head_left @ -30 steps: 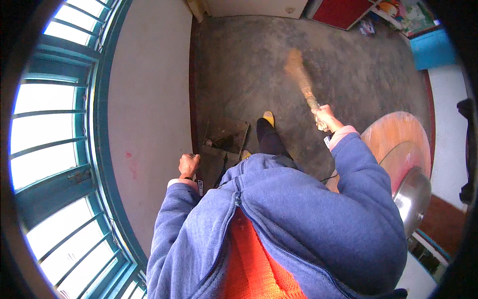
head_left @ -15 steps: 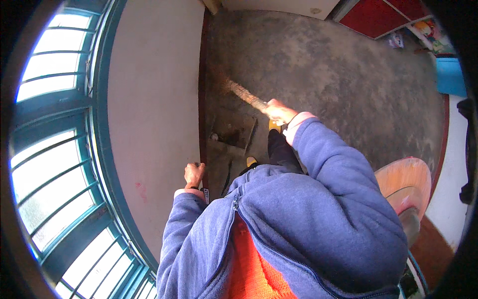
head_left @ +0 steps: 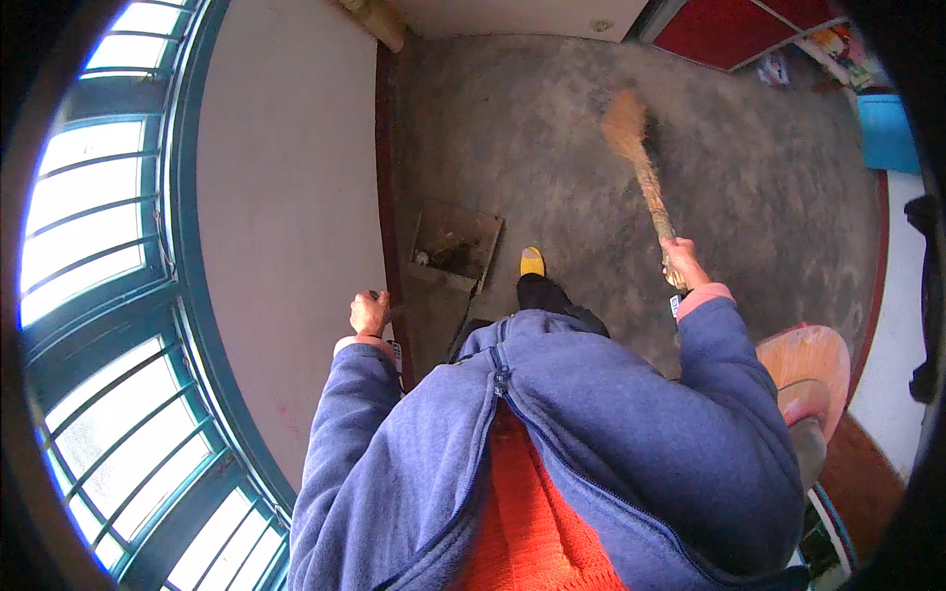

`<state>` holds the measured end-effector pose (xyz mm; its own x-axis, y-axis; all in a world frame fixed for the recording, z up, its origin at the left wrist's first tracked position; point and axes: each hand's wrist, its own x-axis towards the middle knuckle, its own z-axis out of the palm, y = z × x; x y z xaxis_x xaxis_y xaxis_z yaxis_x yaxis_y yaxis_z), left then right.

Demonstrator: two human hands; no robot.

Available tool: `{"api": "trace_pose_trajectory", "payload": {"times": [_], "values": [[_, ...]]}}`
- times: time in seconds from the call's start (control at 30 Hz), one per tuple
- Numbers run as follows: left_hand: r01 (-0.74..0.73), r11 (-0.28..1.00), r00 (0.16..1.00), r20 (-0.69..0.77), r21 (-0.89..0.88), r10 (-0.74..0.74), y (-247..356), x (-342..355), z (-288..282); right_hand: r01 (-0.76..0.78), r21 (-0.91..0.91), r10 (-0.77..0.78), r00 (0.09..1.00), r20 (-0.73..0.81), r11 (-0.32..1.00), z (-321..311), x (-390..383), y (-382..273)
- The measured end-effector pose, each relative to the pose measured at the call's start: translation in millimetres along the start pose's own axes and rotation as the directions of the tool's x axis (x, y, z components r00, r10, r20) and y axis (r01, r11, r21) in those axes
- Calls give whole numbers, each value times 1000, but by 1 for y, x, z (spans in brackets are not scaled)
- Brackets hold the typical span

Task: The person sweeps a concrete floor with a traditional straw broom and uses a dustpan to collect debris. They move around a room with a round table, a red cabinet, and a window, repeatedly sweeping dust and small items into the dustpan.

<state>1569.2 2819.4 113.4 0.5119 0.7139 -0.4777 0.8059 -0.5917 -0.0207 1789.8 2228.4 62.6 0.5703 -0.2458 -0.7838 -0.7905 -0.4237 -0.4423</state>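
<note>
My right hand (head_left: 682,260) is closed round the wrapped handle of a straw broom (head_left: 645,182), whose brush end touches the concrete floor ahead of me. On the left, my left hand (head_left: 369,313) is curled shut beside the white wall; whatever it grips, if anything, is too small to make out. A shallow square metal dustpan (head_left: 445,236) holding dark debris rests on the floor left of my foot, with a dark stick-like piece running from it toward my body. One yellow shoe (head_left: 532,262) shows below me.
A teal barred window (head_left: 118,217) fills the left side. Red cabinet panels (head_left: 705,34), a bundle of colourful items (head_left: 845,51) and a blue container (head_left: 887,133) line the far right. Round wooden boards (head_left: 803,355) lean at my lower right. A pole (head_left: 379,22) stands at the top left.
Over the last second my right hand swung the broom left toward the dustpan, then back right, so its brush is now farther right. My left hand stayed closed near the wall.
</note>
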Motion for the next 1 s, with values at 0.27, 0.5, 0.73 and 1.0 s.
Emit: {"api": "trace_pose_trajectory", "payload": {"times": [0.27,0.5,0.73,1.0], "values": [[-33,999,999,-34,-31,32,40,36,-33,205,-154,-208,978,-6,967,21,7,-44],[-80,995,997,-16,-60,80,61,75,-45,375,-103,-297,850,435,921,153,-5,-148],[-116,989,992,42,-89,120,80,114,-63,586,-368,-328,758,564,722,280,-9,-265],[-106,993,984,140,-42,111,73,162,-76,145,13,-128,825,550,989,192,26,-217]]}}
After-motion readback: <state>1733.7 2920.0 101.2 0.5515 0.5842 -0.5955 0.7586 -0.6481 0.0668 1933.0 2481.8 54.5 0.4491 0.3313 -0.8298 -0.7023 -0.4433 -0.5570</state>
